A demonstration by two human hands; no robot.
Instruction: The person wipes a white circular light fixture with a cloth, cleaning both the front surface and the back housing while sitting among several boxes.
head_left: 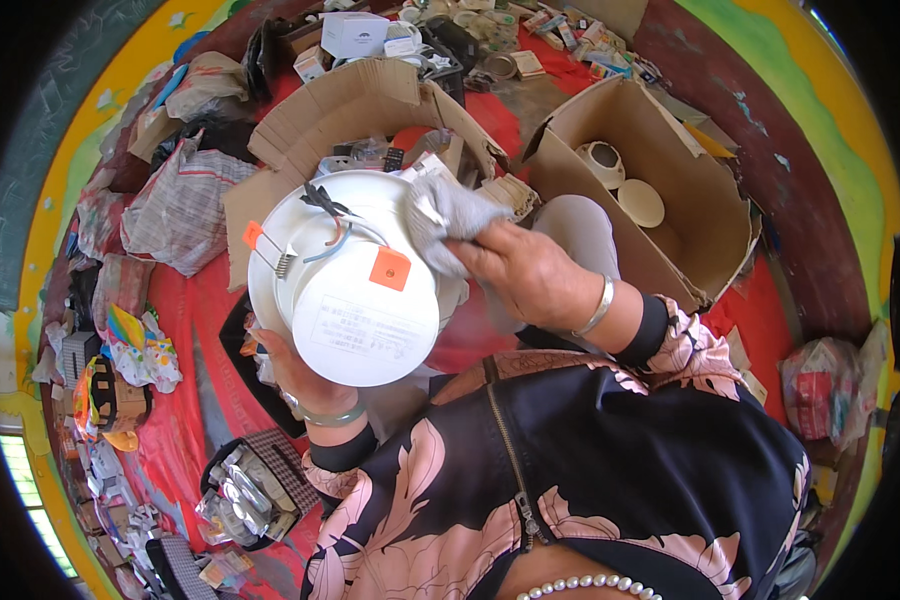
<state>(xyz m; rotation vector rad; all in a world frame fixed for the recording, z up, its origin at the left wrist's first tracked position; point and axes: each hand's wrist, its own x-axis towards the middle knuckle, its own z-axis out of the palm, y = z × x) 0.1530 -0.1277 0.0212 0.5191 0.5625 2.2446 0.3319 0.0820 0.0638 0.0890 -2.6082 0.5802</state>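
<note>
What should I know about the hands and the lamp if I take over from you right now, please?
Left hand: holds the white round lamp from below, back side up, wires and orange clips showing.
Right hand: presses a grey cloth on the lamp's upper right rim.
Open box to the right holds two similar white lamps.
Done: cannot tell how much is wiped.
Left: probably the rest of the lamp.
</note>
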